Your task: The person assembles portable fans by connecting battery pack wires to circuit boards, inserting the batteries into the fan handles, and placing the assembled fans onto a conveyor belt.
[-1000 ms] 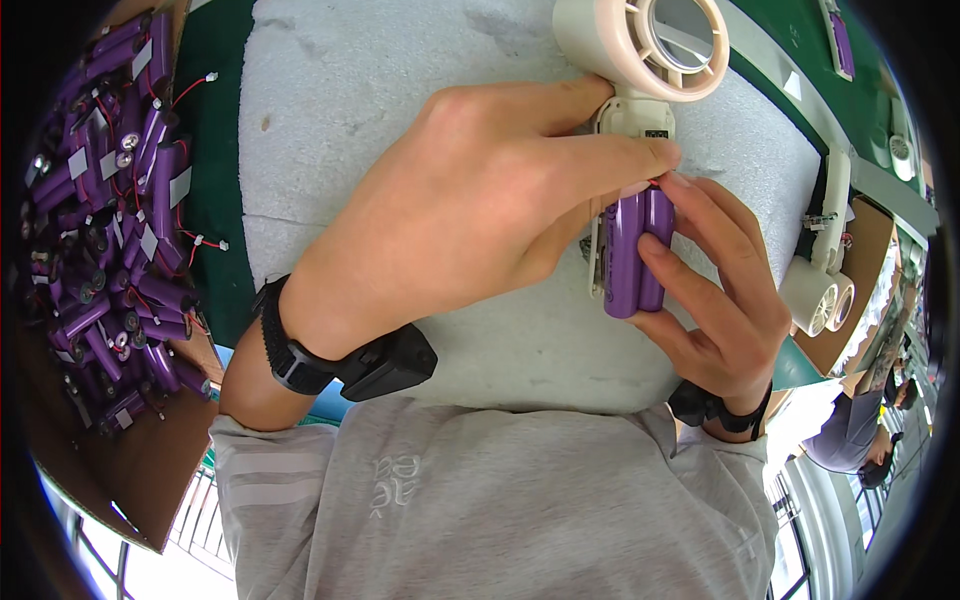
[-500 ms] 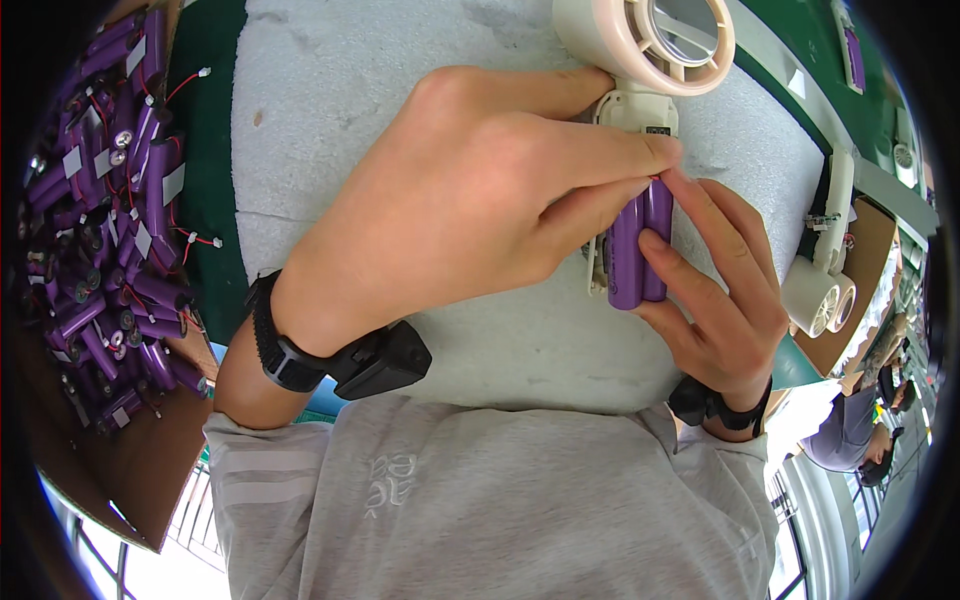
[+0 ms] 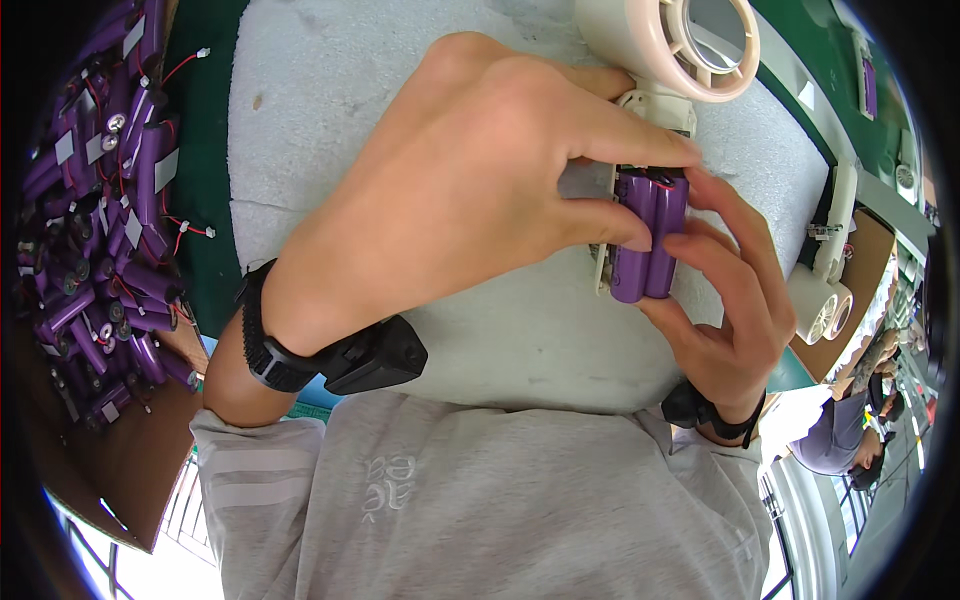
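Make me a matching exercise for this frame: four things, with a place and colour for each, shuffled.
1. Battery pair
2. Fan head
3. Battery-filled box
4. Foam pad

A. Brown, at the far left
B. Whitish, spread across the middle
C. Purple, right of centre
D. Cream, at the top edge

Pairs: 1-C, 2-D, 3-A, 4-B

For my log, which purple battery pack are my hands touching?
The pack below the cream fan head, between left hand and right hand; others lie untouched.
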The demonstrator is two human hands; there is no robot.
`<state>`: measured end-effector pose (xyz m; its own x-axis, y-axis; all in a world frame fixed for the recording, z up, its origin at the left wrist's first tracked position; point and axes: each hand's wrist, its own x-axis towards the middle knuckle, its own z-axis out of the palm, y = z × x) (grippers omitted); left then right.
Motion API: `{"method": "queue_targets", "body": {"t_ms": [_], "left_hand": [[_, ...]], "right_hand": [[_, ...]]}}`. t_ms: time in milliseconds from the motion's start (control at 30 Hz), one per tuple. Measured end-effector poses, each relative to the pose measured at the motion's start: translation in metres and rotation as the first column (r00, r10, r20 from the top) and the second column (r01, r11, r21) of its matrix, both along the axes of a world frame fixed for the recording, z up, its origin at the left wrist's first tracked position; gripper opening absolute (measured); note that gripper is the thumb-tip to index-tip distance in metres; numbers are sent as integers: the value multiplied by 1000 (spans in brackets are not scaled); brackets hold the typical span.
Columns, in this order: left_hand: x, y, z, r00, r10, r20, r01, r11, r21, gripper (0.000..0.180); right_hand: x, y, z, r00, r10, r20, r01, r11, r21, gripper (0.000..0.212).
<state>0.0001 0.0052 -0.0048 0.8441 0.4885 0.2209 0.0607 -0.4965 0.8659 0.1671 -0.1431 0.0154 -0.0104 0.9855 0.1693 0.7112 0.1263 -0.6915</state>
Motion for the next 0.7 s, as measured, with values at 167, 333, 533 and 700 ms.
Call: {"method": "queue_targets", "body": {"t_ms": [167, 333, 533, 700], "left_hand": [[1, -2, 2, 999, -15, -28, 14, 999, -44, 48], [3, -7, 3, 998, 29, -59, -36, 992, -121, 45], [5, -5, -1, 992, 53, -115, -76, 976, -203, 46], [3, -3, 5, 994, 48, -97, -62, 987, -148, 45]], "right_hand": [[-1, -1, 2, 999, -39, -14, 38, 997, -63, 50], [-10, 4, -1, 982, -138, -128, 124, 985, -116, 57], [-5, 0, 2, 975, -194, -105, 176, 971, -160, 71], [-9, -8, -1, 904, -87, 419, 103, 995, -14, 77]]}}
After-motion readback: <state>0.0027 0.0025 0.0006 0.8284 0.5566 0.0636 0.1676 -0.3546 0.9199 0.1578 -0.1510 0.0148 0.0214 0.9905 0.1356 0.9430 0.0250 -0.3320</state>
